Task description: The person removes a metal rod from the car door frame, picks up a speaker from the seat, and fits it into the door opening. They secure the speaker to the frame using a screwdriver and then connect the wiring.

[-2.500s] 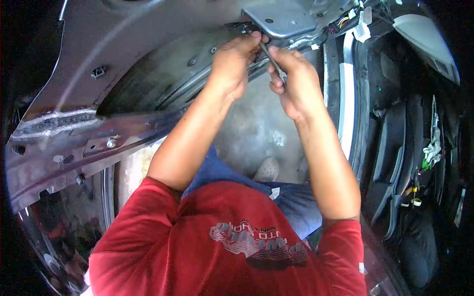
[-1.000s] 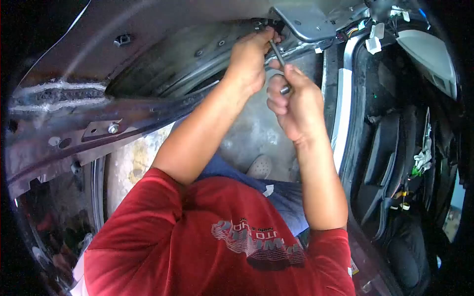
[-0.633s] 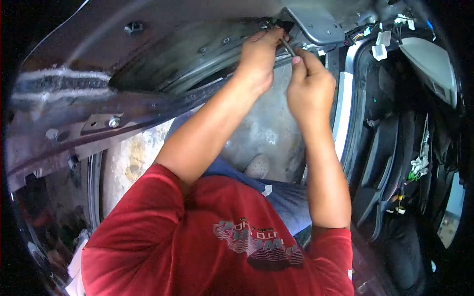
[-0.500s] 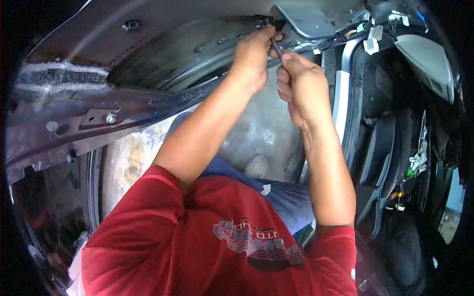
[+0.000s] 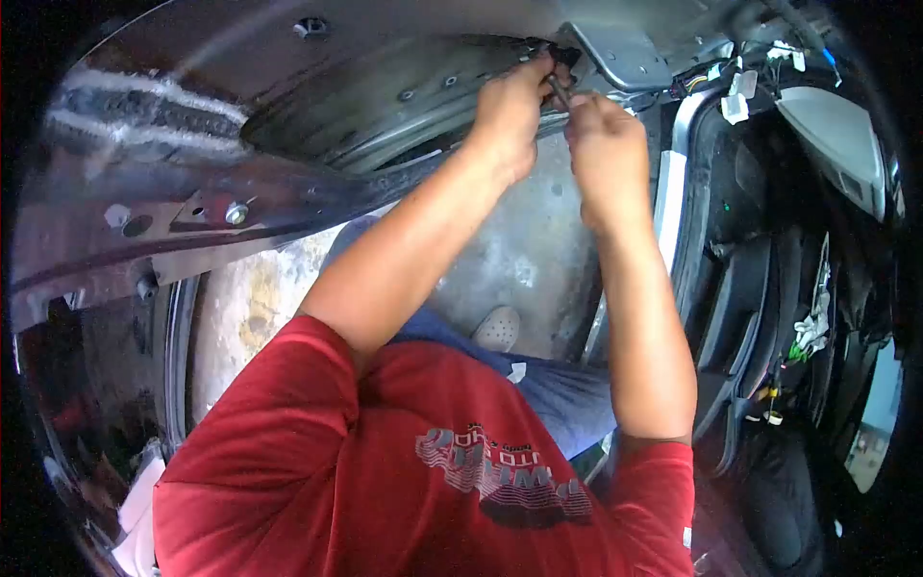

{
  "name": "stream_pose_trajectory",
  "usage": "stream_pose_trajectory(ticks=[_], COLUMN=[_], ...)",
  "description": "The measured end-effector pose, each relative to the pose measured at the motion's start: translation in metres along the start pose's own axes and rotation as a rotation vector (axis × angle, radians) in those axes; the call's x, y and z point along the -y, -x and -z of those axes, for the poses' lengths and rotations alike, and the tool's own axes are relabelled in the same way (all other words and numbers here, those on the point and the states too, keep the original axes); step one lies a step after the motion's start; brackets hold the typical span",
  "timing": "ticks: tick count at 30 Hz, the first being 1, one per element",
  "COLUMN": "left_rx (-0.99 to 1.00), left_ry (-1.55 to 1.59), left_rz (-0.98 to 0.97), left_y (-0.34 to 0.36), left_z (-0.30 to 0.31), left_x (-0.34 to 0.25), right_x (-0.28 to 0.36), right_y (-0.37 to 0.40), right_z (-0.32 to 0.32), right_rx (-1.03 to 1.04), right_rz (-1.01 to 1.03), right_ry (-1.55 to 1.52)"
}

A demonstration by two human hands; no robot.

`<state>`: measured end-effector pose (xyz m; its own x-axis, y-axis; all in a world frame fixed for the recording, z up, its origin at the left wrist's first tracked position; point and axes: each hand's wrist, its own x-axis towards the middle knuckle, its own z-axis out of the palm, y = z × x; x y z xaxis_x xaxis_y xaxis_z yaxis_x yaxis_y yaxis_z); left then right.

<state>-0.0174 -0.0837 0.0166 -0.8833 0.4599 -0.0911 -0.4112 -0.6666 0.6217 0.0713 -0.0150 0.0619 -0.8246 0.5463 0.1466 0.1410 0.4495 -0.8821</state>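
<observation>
My right hand [image 5: 611,149] is closed around the near end of a thin, dark metal rod-shaped tool [image 5: 559,91]. Its far end runs up to the fingertips of my left hand [image 5: 510,111]. Those fingers are bent together against a small black part [image 5: 565,60] at the edge of the car body, beside a grey metal plate [image 5: 620,58]. What the left fingers pinch is hidden behind them, and the tool's working end is out of sight too.
A dark body panel [image 5: 317,183] with a bolt [image 5: 236,213] spans the left. On the right are the door-opening frame [image 5: 670,183], loose wiring connectors [image 5: 738,96], a light grey trim piece [image 5: 835,135] and black interior trim [image 5: 735,298]. Concrete floor [image 5: 519,231] shows below.
The view has shifted a little, so the car body sits lower and further right. My right hand has turned around the tool, its fingers now higher and more hidden. My left hand stays at the black part.
</observation>
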Motion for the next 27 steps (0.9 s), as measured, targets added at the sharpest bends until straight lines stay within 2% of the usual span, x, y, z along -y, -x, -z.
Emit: stream_pose_trajectory(ticks=[1, 3, 4, 6, 7, 11, 13, 14, 15, 17, 18, 19, 21, 22, 23, 25, 26, 27], left_rx=[0.001, -0.014, -0.011, -0.009, -0.013, -0.036, -0.026, -0.029, -0.039, -0.043, -0.053, -0.065, -0.069, -0.065, -0.064, -0.046, -0.046, -0.014], left_ry=[0.0, -0.089, -0.087, -0.057, -0.057, -0.087, -0.032, -0.034, -0.068, -0.096, -0.055, -0.014, -0.045, -0.078, -0.076, -0.099, -0.099, -0.084], left_rz=[-0.001, 0.038, 0.034, -0.067, -0.067, -0.089, -0.027, -0.026, 0.05, 0.12, 0.088, 0.054, 0.02, -0.008, -0.006, -0.043, -0.044, 0.001], left_y=[0.0, 0.0, -0.004, -0.007, -0.007, -0.003, -0.004, -0.002, 0.001, 0.0, -0.002, -0.003, -0.007, -0.007, -0.006, -0.003, -0.003, -0.003], left_z=[0.002, 0.005, 0.004, 0.004, 0.003, -0.001, 0.001, 0.004, 0.003, -0.001, -0.001, -0.001, 0.0, 0.0, 0.0, 0.0, 0.004, 0.007], left_x=[0.001, 0.003, 0.006, 0.012, 0.013, 0.013, 0.008, 0.005, 0.0, -0.003, 0.002, 0.004, 0.007, 0.008, 0.01, 0.008, 0.007, 0.005], right_x=[-0.011, -0.029, -0.016, 0.002, 0.002, -0.003, -0.005, -0.025, -0.021, -0.011, 0.005, 0.006, 0.005, 0.013, 0.008, 0.002, 0.009, 0.01], right_y=[-0.008, -0.008, -0.004, 0.009, 0.008, 0.01, 0.007, -0.003, 0.001, 0.004, 0.009, 0.015, 0.025, 0.028, 0.022, 0.001, -0.007, -0.013], right_z=[0.01, 0.009, 0.005, -0.009, -0.011, -0.007, -0.006, 0.003, 0.003, 0.005, 0.004, 0.003, 0.0, -0.003, -0.002, 0.003, 0.019, 0.029], right_rx=[0.163, 0.264, 0.265, 0.02, 0.023, 0.062, 0.084, 0.208, 0.206, 0.207, 0.184, 0.187, -0.133, -0.097, -0.097, -0.037, 0.181, 0.358], right_rz=[-0.332, -0.524, -0.519, -0.23, -0.232, -0.303, -0.323, -0.544, -0.545, -0.474, -0.316, -0.317, 0.473, 0.337, 0.335, 0.274, -0.233, -0.443], right_ry=[-0.49, -0.905, -0.903, -0.4, -0.4, -0.476, -0.515, -1.065, -1.068, -0.961, -0.475, -0.473, 0.822, 0.788, 0.791, 0.59, 0.049, -0.569])
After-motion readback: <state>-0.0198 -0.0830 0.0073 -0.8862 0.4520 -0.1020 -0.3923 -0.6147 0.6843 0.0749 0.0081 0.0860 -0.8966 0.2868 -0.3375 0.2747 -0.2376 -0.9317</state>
